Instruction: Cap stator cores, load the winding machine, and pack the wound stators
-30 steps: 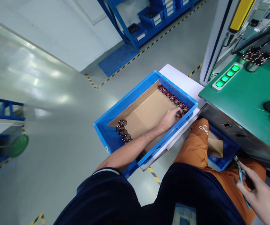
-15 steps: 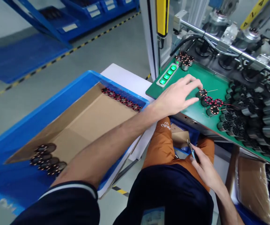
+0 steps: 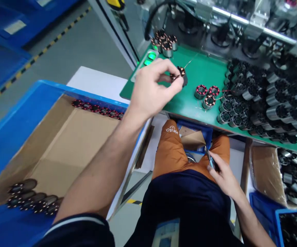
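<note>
While a blue bin (image 3: 22, 120) at left holds copper-wound cores (image 3: 32, 199) and a row of red-wound cores (image 3: 95, 108) at opposite ends of its cardboard liner (image 3: 68, 147), the left hand (image 3: 155, 87) has its fingers clamped on a motor stator (image 3: 180, 71) over the green worktop (image 3: 174, 103); lit buttons (image 3: 151, 56) just beside; three wound stators (image 3: 207, 96) grouped nearby; right hand (image 3: 223, 173) above the lap, fingers closed round blue-handled cutters (image 3: 210, 162); stacked stators (image 3: 261, 103) farther right.
</note>
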`<state>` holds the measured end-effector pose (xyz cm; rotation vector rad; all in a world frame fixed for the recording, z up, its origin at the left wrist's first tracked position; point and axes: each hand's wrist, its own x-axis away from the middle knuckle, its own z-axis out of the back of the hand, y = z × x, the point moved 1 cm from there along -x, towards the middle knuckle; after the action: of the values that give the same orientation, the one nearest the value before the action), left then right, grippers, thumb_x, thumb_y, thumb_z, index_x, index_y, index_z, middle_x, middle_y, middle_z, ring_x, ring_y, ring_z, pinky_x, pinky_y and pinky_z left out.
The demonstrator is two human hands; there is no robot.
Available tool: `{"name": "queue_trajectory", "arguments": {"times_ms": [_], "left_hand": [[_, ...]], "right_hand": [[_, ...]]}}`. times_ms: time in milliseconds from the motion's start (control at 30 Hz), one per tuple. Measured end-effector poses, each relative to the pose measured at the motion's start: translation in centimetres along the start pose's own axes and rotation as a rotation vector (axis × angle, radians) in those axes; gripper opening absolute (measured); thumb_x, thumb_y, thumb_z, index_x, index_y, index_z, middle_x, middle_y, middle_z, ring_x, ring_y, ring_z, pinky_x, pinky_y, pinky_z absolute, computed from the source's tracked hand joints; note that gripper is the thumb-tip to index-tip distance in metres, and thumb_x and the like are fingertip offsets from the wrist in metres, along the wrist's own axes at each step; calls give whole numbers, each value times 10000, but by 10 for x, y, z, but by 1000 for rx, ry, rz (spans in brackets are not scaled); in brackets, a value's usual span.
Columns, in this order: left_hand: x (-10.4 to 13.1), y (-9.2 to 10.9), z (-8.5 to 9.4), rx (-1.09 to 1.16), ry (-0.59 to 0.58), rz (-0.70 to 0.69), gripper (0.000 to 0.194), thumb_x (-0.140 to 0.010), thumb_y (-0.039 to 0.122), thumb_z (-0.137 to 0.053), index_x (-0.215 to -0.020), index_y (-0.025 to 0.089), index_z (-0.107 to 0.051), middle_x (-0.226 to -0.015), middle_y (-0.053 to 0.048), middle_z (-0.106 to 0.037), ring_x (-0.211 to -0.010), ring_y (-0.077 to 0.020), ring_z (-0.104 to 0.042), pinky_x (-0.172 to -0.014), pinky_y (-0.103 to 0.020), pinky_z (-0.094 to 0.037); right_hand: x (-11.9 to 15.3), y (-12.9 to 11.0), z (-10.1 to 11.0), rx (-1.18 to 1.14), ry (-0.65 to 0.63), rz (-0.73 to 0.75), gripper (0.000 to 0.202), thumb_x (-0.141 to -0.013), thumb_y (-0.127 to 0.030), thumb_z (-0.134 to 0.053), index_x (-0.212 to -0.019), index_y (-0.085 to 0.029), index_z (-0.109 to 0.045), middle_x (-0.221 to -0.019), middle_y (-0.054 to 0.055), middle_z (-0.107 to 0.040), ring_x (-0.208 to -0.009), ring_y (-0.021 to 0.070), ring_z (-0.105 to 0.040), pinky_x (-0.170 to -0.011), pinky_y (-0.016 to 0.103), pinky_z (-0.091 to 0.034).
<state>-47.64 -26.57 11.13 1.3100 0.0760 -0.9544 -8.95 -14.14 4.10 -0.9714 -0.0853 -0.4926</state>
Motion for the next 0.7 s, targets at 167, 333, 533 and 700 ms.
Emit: {"name": "queue_trajectory", "arguments": {"times_ms": [167, 333, 533, 700], "left_hand": [[76, 85, -9, -35, -24, -24, 274, -890, 409, -1039, -938, 265, -811, -1058, -28, -827, -948, -213, -766, -723, -326, -630], [113, 122, -27, -89, -68, -35, 229, -931, 360, -1022, -941, 313, -798, -1107, -9, -831, -987, -240, -797, -810, -383, -669], [121, 124, -34, -120, -66, -47, 206, -945, 306, -1007, -942, 335, -803, -1104, -2, -844, -942, -225, -807, -704, -365, -658], [124, 130, -35, -111, -92, -21, 177, -978, 317, -989, -950, 324, -814, -1113, -9, -843, -950, -212, -816, -736, -356, -683]], "right_hand": [[1, -36, 17, -85, 131, 107, 524, -1189, -391, -625, -1696, -283, -707, -1250, 95, -820, -1136, 264, -773, -1055, 447, -661], [-1, -69, 25, -164, 130, 221, 544, -1187, -363, -629, -1728, -326, -670, -1157, 58, -773, -1010, 231, -688, -956, 413, -642], [-4, -80, 25, -158, 101, 230, 552, -1197, -398, -590, -1742, -326, -642, -1392, 86, -813, -1135, 265, -719, -1077, 496, -645], [-3, -82, 25, -149, 114, 252, 546, -1189, -366, -608, -1733, -339, -645, -1546, 69, -795, -1159, 263, -729, -1095, 501, -646]]}}
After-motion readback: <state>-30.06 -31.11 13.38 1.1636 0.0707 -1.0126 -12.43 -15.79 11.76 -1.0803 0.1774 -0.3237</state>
